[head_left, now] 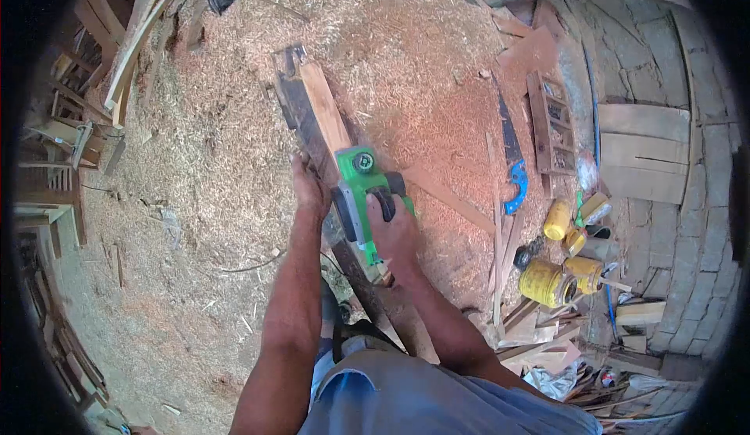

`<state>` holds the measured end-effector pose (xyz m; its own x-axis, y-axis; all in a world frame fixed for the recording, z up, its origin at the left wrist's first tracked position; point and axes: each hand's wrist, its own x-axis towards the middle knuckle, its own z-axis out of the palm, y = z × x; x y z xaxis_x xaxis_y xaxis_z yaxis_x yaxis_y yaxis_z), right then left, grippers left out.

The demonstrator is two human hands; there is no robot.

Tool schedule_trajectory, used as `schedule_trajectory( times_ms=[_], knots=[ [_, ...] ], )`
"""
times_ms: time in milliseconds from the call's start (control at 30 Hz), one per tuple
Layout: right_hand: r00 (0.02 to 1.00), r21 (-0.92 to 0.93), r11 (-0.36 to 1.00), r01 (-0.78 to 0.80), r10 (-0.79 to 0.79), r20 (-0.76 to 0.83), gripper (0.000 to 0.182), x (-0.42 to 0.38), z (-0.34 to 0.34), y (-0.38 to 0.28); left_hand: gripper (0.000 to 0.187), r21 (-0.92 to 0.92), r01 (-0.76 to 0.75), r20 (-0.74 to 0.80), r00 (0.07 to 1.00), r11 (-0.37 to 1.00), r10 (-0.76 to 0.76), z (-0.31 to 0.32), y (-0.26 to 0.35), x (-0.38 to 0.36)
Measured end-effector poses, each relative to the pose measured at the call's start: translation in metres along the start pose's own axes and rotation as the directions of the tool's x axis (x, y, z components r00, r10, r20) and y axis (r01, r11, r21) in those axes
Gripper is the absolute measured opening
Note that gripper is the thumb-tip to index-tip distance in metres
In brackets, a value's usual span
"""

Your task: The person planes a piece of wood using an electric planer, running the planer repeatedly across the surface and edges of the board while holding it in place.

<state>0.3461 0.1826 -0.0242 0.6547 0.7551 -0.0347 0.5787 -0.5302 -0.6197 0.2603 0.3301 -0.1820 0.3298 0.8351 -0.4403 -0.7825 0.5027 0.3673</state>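
A green electric planer (363,193) rests on a long piece of wood (326,108), whose pale planed face shows beyond the tool. My right hand (393,228) is wrapped round the planer's black rear handle. To the left, my left hand (309,185) lies at the side of the dark beam (312,142), close to the planer's front; its fingertips are partly hidden against the beam. The beam runs from a metal-looking end piece (291,56) down towards my legs.
Wood shavings (211,146) cover the floor. At the right are a blue-handled saw (514,177), a small wooden frame (551,126), yellow containers (545,283) and loose offcuts. Stacked boards (141,37) stand at the upper left. A thin cable (254,268) lies left of my left forearm.
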Motion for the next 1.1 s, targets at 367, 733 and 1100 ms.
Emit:
schedule_trajectory(
  times_ms=[367, 733, 1100],
  knots=[
    [0.999, 0.053, 0.998, 0.026, -0.027, 0.025, 0.063, 0.134, 0.058, -0.081, 0.081, -0.010, -0.039, -0.094, 0.995, 0.999, 0.038, 0.006, -0.001, -0.005],
    [0.995, 0.139, 0.986, 0.093, -0.097, 0.022, 0.060, 0.233, 0.099, -0.146, 0.075, 0.017, -0.029, -0.143, 0.989, 0.999, 0.031, 0.008, -0.004, -0.004],
    [0.973, 0.180, 0.979, 0.091, -0.126, 0.194, 0.072, 0.242, 0.097, -0.145, 0.071, 0.025, -0.003, -0.133, 0.991, 1.000, 0.006, 0.001, -0.002, 0.000]
  ],
)
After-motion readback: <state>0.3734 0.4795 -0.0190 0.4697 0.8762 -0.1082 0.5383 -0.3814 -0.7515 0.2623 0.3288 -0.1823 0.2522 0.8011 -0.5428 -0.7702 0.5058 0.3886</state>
